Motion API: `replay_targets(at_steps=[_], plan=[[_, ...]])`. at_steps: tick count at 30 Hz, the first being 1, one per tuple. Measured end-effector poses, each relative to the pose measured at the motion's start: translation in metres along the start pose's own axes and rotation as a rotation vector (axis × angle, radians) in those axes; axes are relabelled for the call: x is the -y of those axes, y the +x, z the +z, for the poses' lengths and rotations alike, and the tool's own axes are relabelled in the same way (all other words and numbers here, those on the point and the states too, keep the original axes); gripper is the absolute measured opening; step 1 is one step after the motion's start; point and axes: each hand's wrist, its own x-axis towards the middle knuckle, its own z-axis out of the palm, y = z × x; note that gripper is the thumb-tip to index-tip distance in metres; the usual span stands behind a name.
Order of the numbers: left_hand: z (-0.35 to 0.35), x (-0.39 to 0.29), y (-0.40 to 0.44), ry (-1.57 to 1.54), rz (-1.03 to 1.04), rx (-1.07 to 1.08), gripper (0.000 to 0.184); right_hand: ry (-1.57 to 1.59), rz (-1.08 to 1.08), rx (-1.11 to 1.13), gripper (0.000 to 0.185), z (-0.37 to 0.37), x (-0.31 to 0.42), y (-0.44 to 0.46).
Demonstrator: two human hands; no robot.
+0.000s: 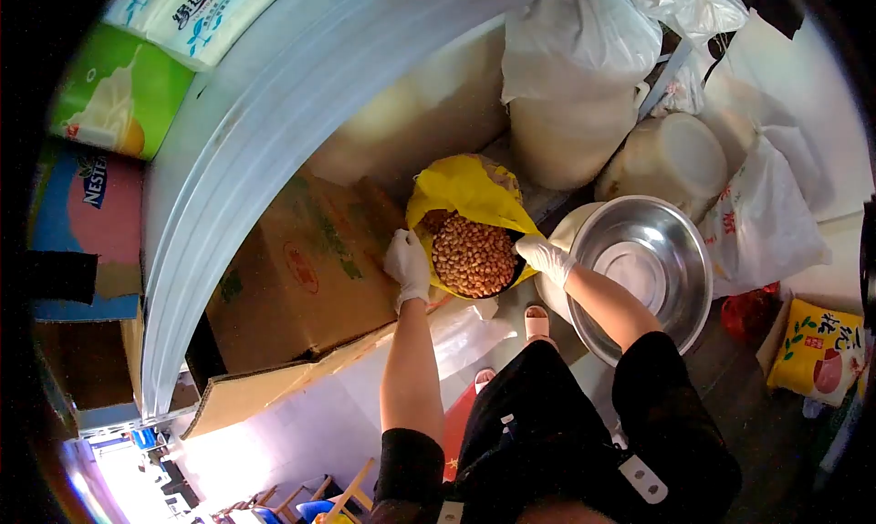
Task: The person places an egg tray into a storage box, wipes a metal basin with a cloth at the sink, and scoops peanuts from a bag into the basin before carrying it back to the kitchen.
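A yellow bag [465, 188] stands open in the middle of the view, filled with reddish-brown beans or nuts [473, 255]. My left hand [408, 263], in a white glove, is closed at the bag's left edge. On the right side, my gloved right hand [546, 258] has its fingers at the bag's rim beside the beans; what they grip there is hard to make out. A large steel bowl [698, 269] sits under and beyond my right forearm, with nothing visible inside it.
A cardboard box [292, 278] lies to the left beneath a curved metal shelf edge [228, 159]. Behind the bag stand a pale bucket [570, 136] and a lidded container [680, 155]. White plastic bags [762, 218] and a yellow packet [817, 352] are at the right.
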Motion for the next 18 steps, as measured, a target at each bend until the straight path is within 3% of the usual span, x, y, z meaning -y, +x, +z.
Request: replay_targets(at_steps=[6, 12, 14, 16, 18], plan=[[-0.009, 0.001, -0.002, -0.125, -0.044, 0.021, 0.022, 0.177, 0.072, -0.070, 0.013, 0.011, -0.007, 0.019], [-0.015, -0.006, 0.001, -0.124, -0.120, 0.128, 0.022, 0.029, -0.045, 0.024, 0.026, 0.001, -0.012, 0.016], [-0.013, -0.005, 0.005, -0.149, -0.132, 0.133, 0.022, 0.491, 0.207, -0.057, 0.015, 0.000, -0.005, 0.015], [-0.011, -0.004, 0.007, -0.151, -0.152, 0.133, 0.023, 0.853, 0.358, -0.105, 0.016, 0.001, -0.004, 0.016], [-0.010, -0.005, 0.009, -0.154, -0.165, 0.138, 0.023, 1.118, 0.406, -0.120, 0.032, 0.007, -0.009, 0.019]])
